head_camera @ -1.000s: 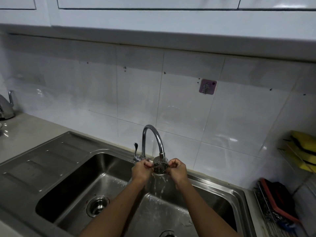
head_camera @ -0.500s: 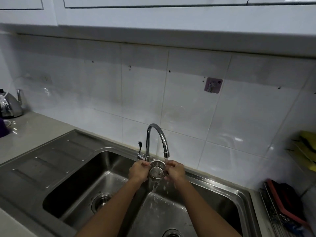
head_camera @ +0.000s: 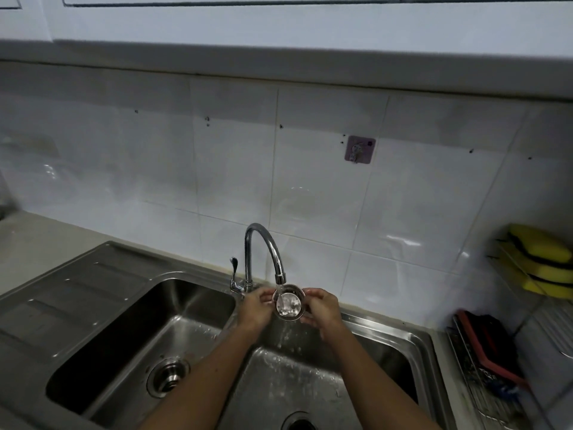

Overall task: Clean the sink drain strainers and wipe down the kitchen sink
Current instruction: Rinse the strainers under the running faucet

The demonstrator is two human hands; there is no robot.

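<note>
Strainer (head_camera: 288,303), shiny steel cup holding water, pinched by left hand (head_camera: 255,309) and right hand (head_camera: 323,308).

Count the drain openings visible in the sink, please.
2. One drain opening lies in the left basin; the other is in the right basin, partly cut off by the bottom edge.
</note>
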